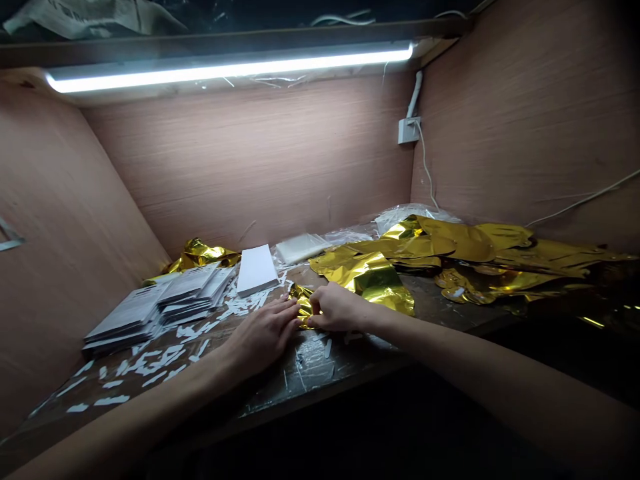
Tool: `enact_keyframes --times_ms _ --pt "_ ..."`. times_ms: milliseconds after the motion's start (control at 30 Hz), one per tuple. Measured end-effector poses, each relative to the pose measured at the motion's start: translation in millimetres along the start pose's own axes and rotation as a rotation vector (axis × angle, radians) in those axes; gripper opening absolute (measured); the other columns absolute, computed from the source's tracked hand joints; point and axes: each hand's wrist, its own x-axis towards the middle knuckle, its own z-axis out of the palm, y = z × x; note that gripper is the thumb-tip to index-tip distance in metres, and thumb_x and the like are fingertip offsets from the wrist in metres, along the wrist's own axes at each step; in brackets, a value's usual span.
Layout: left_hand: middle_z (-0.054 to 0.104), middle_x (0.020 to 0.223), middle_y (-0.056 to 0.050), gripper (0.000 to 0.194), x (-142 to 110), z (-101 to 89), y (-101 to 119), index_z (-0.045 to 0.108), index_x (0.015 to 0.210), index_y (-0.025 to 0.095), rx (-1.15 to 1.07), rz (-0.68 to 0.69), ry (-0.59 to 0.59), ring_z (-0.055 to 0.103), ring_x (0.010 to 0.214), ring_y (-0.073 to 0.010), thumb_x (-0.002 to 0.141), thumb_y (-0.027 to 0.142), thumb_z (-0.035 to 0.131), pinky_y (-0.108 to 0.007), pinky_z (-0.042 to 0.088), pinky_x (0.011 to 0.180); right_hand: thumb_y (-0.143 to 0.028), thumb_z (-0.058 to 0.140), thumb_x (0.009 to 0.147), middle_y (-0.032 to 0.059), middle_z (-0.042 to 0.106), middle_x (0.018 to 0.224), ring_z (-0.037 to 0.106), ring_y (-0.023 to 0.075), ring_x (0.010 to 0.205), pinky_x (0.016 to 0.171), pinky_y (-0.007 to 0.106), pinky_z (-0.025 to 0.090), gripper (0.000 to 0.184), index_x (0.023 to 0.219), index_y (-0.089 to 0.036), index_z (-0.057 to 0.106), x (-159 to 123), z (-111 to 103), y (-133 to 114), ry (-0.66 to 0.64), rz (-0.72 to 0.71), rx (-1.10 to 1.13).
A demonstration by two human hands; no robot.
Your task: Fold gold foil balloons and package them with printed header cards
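A small, crumpled piece of gold foil (303, 297) lies on the table between my two hands. My left hand (270, 328) rests on its left side, with the fingers stretched out and pressed flat. Curled fingers and thumb of my right hand (336, 308) grip its right side; the fingertips are partly hidden. Just behind my right hand is a larger, flat gold foil sheet (373, 270) with a curved edge. White paper strips (160, 357) are scattered to the left of my left hand, and a few more lie in front of the foil.
Stacks of printed sheets or packets (193, 287) stand at the left, beside a white box-like block (257, 267). Overlapping gold foil sheets (465, 243) pile up at the right. Wooden walls enclose the table, with a lit tube lamp (235, 69) above and a socket (409, 131) behind.
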Motion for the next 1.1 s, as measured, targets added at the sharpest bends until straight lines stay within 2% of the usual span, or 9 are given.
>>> enact_keyframes --times_ms 100,267,467,533,667,800,867,1000,1100 --pt "0.062 0.145 -0.011 0.041 -1 9.0 2 0.065 0.135 0.018 0.035 -0.002 -0.095 0.046 0.145 -0.0286 0.105 0.029 0.039 -0.052 0.031 0.125 -0.038 0.071 0.084 0.0078 0.076 0.082 0.062 0.0186 0.073 0.064 0.027 0.04 0.024 0.089 -0.016 0.079 -1 -2 -2 0.0 0.004 -0.005" --pt "0.055 0.151 -0.012 0.045 3 9.9 -3 0.063 0.139 0.017 0.01 -0.042 -0.168 0.05 0.143 -0.0239 0.106 0.029 0.035 -0.045 0.033 0.125 -0.035 0.073 0.081 0.0073 0.076 0.082 0.063 0.0182 0.072 0.063 0.026 0.041 0.02 0.087 -0.016 0.079 -2 -4 0 -0.009 0.009 0.003" --pt "0.051 0.154 -0.012 0.048 1 9.9 -1 0.056 0.146 0.015 0.011 -0.018 -0.157 0.049 0.144 -0.0232 0.105 0.03 0.036 -0.04 0.036 0.123 -0.038 0.073 0.081 0.0156 0.073 0.117 0.065 0.0271 0.106 0.084 0.031 0.048 0.045 0.12 -0.014 0.072 33 -2 5 0.126 0.05 -0.067" --pt "0.05 0.154 -0.012 0.049 0 11.4 -3 0.055 0.148 0.014 0.025 -0.021 -0.157 0.048 0.144 -0.0225 0.106 0.03 0.035 -0.04 0.036 0.123 -0.041 0.073 0.081 0.0173 0.073 0.113 0.066 0.0281 0.102 0.078 0.031 0.049 0.043 0.113 -0.011 0.073 50 -4 5 0.027 0.108 -0.092" --pt "0.049 0.156 -0.012 0.051 -1 14.5 -6 0.053 0.149 0.012 0.03 -0.028 -0.183 0.047 0.145 -0.0228 0.107 0.032 0.034 -0.041 0.033 0.124 -0.03 0.077 0.074 0.0103 0.074 0.09 0.066 0.0216 0.082 0.06 0.026 0.043 0.023 0.09 -0.012 0.076 75 -13 4 -0.179 0.143 -0.023" --pt "0.052 0.154 -0.012 0.048 -3 17.9 -9 0.056 0.147 0.014 -0.029 -0.04 -0.153 0.049 0.143 -0.025 0.106 0.031 0.035 -0.044 0.035 0.122 -0.02 0.073 0.072 0.0088 0.073 0.086 0.066 0.0197 0.079 0.056 0.024 0.041 0.018 0.088 -0.013 0.076 76 -12 4 -0.147 0.118 -0.009" --pt "0.061 0.147 -0.01 0.044 -4 18.9 -10 0.062 0.14 0.019 -0.084 -0.049 -0.118 0.058 0.134 -0.0259 0.106 0.03 0.038 -0.043 0.042 0.116 -0.018 0.071 0.073 0.01 0.074 0.089 0.067 0.0203 0.08 0.06 0.025 0.043 0.019 0.09 -0.015 0.076 69 -6 2 -0.069 0.049 -0.055" --pt "0.078 0.109 -0.007 0.027 -6 15.4 -12 0.076 0.11 0.023 -0.274 -0.175 -0.045 0.072 0.095 -0.0243 0.1 0.031 0.052 -0.036 0.054 0.09 -0.021 0.062 0.087 0.0134 0.074 0.1 0.068 0.0241 0.091 0.075 0.03 0.048 0.017 0.096 -0.016 0.075 49 12 -4 0.122 -0.176 -0.26" --pt "0.076 0.091 -0.005 0.02 -8 11.1 -13 0.073 0.095 0.02 -0.293 -0.339 0.151 0.068 0.079 -0.0229 0.085 0.037 0.073 -0.034 0.053 0.075 -0.028 0.052 0.099 0.0156 0.071 0.11 0.07 0.0251 0.089 0.074 0.032 0.05 0.026 0.111 -0.015 0.071 36 22 -8 0.153 -0.281 -0.379"
